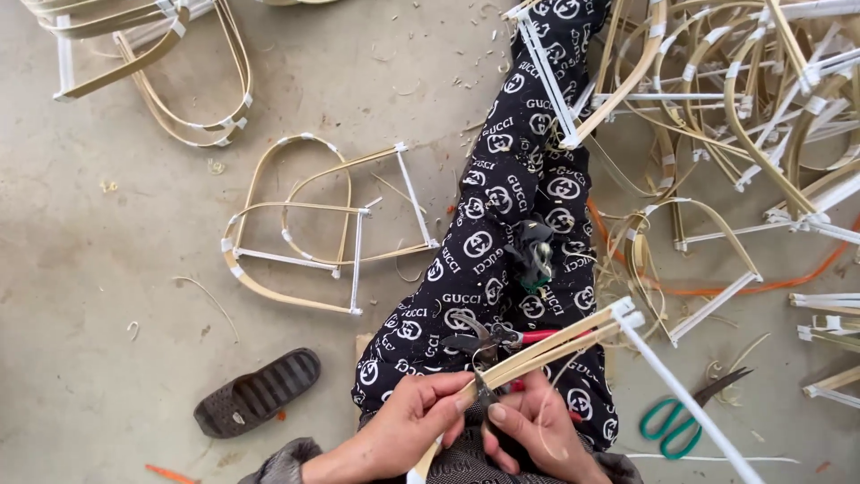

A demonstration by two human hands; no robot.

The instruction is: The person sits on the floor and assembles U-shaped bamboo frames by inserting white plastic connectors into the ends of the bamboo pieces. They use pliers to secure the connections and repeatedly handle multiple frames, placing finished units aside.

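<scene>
1. We see a bamboo strip frame (pixel 546 345) held low in the middle of the view, over the person's lap; its pale strips run up and right to a white-taped corner, and a white rod slants down to the right from there.
2. Left hand (pixel 408 426): fingers closed together, pinching the near end of the strips between thumb and fingertips.
3. Right hand (pixel 528 430): fingers curled around the strips and around red-handled pliers (pixel 502 339), whose dark jaws lie just beside the strips, on the far side.
4. Under both hands, a leg in black trousers (pixel 511 197) with a white print stretches away from us.
5. Right of the leg, near: green-handled scissors (pixel 685 414) on the concrete floor (pixel 107 269).
6. Far right: a tangled pile of bamboo frames (pixel 752 99), with an orange cord (pixel 761 285) beneath it.
7. Left of the leg: one finished frame (pixel 313 233) lying flat; further frames far left.
8. Near left: a dark sandal (pixel 258 392). Shavings are scattered about.
</scene>
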